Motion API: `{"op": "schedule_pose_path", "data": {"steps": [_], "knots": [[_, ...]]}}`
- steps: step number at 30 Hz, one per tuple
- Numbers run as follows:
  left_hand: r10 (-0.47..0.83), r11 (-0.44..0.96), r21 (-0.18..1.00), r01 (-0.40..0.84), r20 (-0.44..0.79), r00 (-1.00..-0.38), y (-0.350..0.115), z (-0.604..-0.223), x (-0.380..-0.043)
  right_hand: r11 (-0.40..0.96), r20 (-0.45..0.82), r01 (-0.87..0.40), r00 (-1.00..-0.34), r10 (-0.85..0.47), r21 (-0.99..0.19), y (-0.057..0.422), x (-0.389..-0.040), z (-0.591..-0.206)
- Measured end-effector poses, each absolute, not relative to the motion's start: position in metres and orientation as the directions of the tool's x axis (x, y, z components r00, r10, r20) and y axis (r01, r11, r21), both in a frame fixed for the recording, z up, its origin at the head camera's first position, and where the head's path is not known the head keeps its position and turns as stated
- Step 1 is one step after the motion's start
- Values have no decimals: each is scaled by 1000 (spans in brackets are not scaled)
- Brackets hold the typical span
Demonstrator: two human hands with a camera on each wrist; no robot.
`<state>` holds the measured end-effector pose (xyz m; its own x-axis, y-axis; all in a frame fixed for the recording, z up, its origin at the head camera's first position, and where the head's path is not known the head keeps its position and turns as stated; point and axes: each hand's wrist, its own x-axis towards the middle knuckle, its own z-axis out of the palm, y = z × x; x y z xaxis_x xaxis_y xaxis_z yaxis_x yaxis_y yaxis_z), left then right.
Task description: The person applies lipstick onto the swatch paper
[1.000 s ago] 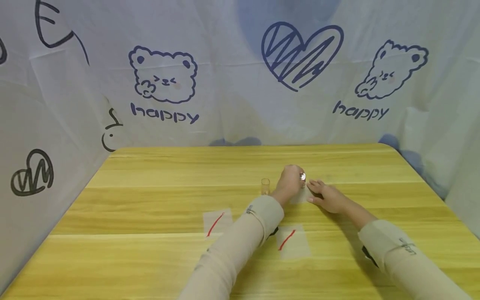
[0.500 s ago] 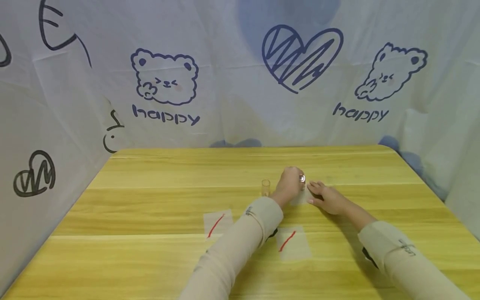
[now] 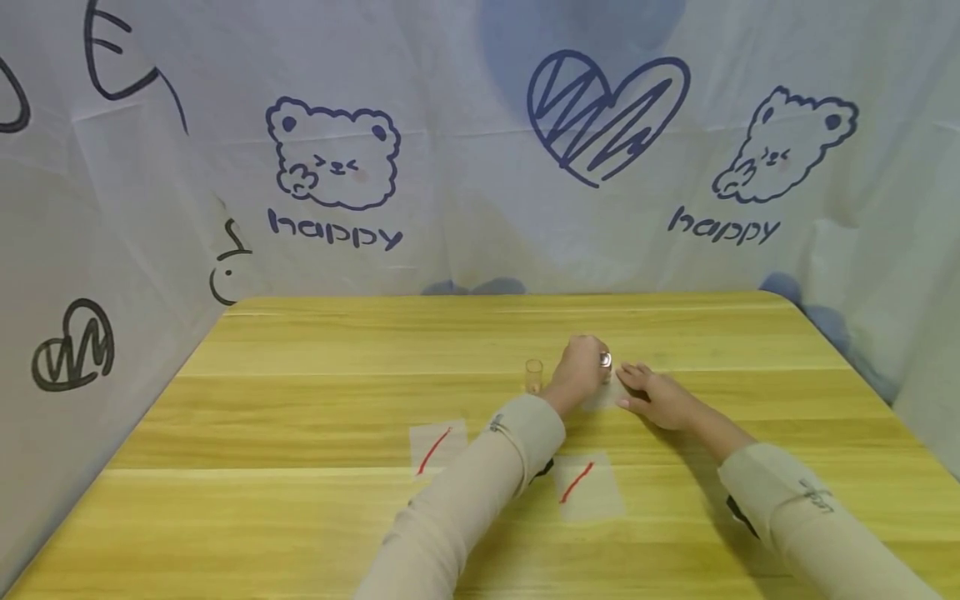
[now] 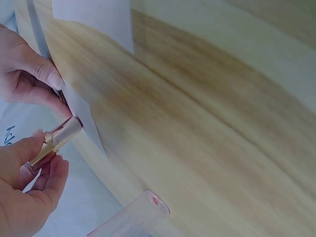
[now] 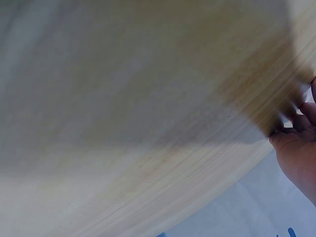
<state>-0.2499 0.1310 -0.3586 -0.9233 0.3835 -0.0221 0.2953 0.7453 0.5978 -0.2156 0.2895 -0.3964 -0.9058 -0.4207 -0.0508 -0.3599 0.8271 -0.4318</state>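
My left hand (image 3: 581,367) pinches a gold-and-silver lipstick tube (image 4: 56,140) between thumb and fingers. One end of the tube points down at a white paper (image 4: 90,121) on the table; whether they touch I cannot tell. The tube's round shiny end shows beside the fingers in the head view. Just right of it my right hand (image 3: 660,398) rests at the paper's edge, fingers extended and thumb apart, holding nothing that I can see. A clear plastic tube-like case (image 3: 533,377), lettered in the left wrist view, stands left of my left hand.
Two more white papers, each with a red slanted line, lie nearer on the wood-grain table (image 3: 262,517): a left paper (image 3: 438,447) and a right paper (image 3: 588,487). My left forearm passes between them. A printed cloth (image 3: 465,167) hangs behind the table.
Both hands keep nearly the same place, the left still holding the lipstick tube. The whole head view has shifted slightly; the clear case and papers stay put on the table.
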Motion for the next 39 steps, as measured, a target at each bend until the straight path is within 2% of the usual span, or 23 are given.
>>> {"op": "schedule_pose_path", "data": {"steps": [18, 29, 39], "knots": [[395, 740, 608, 288, -45, -918, 126, -358, -248, 827, -51, -359, -906, -420, -433, 290, -215, -396], [415, 766, 548, 336, -23, -910, 121, -357, -244, 827, -57, -353, -907, -417, -437, 289, -215, -394], [412, 750, 582, 314, -41, -910, 116, -357, -243, 825, -53, -359, -905, -422, -437, 288, -215, -395]]}}
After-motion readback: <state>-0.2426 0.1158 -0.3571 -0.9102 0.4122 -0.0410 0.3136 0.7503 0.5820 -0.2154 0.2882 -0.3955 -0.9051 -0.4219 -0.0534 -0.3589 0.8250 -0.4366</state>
